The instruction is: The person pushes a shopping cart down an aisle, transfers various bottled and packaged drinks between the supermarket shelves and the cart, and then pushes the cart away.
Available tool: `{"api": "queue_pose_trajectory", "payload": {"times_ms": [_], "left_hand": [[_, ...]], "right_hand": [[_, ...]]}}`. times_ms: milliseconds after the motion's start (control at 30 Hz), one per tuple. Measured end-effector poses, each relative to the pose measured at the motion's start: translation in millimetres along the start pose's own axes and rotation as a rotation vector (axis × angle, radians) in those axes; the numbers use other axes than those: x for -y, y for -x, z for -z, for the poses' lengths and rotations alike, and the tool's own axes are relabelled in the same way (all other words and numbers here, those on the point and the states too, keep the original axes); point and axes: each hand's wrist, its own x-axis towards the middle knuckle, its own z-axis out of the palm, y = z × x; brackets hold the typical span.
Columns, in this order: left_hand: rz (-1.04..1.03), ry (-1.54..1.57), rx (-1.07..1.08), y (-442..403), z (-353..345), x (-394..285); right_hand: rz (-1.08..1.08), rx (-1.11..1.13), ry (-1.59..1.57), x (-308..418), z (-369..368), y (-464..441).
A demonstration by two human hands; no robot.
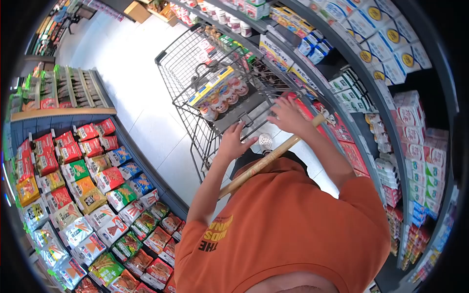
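A wire shopping cart [181,73] stands in front of me. My left hand [233,140] is open, thumb apart from the fingers, at the cart's near edge. My right hand [287,116] is open too, fingers spread, above the near right corner beside the grey panel [239,113]. Whether the fingertips touch the cart I cannot tell. A tan bar [259,165] runs slantwise across my waist, with my forearms reaching past it. In the cart sits a multipack of round containers [224,95] with a yellow and blue label; its exact kind is unclear.
On the left, a low display [105,195] holds rows of bagged snacks. Tall shelves [391,122] with boxes and packs curve along the right, close to the cart. Pale floor tiles [141,132] run between them. A dotted white shoe [265,141] shows below the cart.
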Motion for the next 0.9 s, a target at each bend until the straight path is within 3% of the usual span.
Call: {"api": "queue_pose_trajectory", "payload": {"times_ms": [100, 167, 400, 700, 900], "left_hand": [[0.304, -0.013, 0.268, -3, -13, -7], [0.329, -0.059, 0.281, -3, -16, -5], [0.316, -0.163, 0.208, 11, -25, -13], [0.317, -0.134, 0.22, 41, -28, -42], [0.252, -0.096, 0.202, 59, -40, -53]], "right_hand": [[0.01, 0.06, 0.069, 2, -6, 9], [-0.015, 0.149, 0.04, 7, 0, 6], [0.035, 0.102, 0.088, 14, -3, 28], [-0.067, -0.053, 0.196, 24, -14, 63], [-0.087, -0.041, 0.162, 18, -14, 89]]}}
